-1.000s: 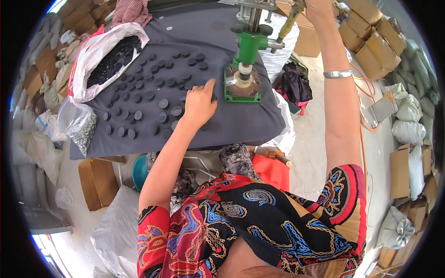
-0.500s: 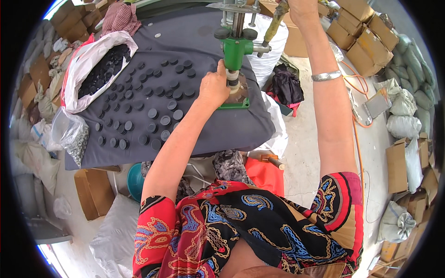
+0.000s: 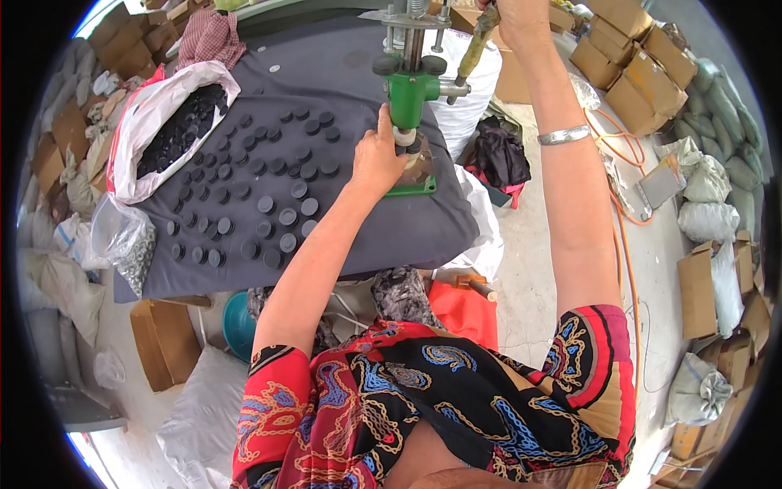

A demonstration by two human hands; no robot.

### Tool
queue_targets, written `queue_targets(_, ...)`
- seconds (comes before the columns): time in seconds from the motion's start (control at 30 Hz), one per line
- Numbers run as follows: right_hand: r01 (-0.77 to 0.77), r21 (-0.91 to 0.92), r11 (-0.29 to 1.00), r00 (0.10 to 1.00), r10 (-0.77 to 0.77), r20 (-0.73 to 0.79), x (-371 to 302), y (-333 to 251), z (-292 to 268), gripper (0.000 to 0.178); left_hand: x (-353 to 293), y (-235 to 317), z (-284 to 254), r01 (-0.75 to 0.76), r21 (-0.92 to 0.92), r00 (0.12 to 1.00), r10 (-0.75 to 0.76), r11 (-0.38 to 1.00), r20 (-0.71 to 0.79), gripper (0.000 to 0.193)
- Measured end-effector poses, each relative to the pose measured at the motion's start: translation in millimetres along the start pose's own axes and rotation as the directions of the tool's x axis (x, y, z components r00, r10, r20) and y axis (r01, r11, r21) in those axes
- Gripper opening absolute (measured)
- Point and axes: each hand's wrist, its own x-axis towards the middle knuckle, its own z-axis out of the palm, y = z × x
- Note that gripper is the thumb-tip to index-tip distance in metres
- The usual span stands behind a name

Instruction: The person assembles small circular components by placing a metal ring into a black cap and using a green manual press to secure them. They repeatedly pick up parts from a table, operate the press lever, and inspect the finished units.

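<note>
A green hand press [image 3: 410, 94] stands at the right side of the cloth-covered table on a green base [image 3: 414, 188]. My left hand [image 3: 378, 163] is beside its ram. The index finger points up along the green body, while the other fingers curl in by the die, and what they pinch there is hidden. Under the ram's pale ring a dark round piece [image 3: 414, 147] shows. At the top edge my right hand [image 3: 521, 23] is closed round the press's wrapped lever [image 3: 476, 53], partly out of view. Several round black caps [image 3: 287, 217] lie spread left of my left forearm.
A white sack [image 3: 130, 163] of black pieces lies open at the table's left, with a clear bag [image 3: 140, 253] of small metal parts below it. A chequered cloth [image 3: 212, 39] lies at the back. Cartons [image 3: 652, 90] and an orange cable [image 3: 623, 244] are on the right.
The lever and my right hand have shifted slightly left. The parts under the press head look a little different, with the pale ring lower. My left hand stays by the ram.
</note>
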Motion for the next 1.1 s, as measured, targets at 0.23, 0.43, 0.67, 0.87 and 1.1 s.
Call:
queue_targets(0.23,0.003,0.024,1.0,1.0,-0.003,-0.002,0,4,-3,0.021,-10,-7,12,0.024,-0.259,0.996,-0.046,0.965,-0.078,0.1)
queue_targets(0.43,-0.027,0.16,0.987,1.0,0.024,0.021,0,6,0,0.021,-12,-17,20,0.057,-0.371,0.991,-0.097,0.927,-0.09,0.097)
queue_targets(0.67,0.039,0.097,0.995,0.999,-0.037,-0.021,-20,-4,-3,0.022,-7,-16,27,0.058,-0.377,0.987,-0.11,0.924,-0.117,0.096)
queue_targets(0.87,0.09,0.038,0.995,0.991,-0.086,-0.103,-64,-28,1,0.023,-1,-21,33,0.094,-0.388,0.987,-0.138,0.917,-0.085,0.098)
queue_targets(1.1,0.268,-0.067,0.961,0.957,-0.273,-0.097,-154,-23,-11,0.022,-1,-17,23,0.115,-0.451,0.989,-0.143,0.885,-0.029,0.095)
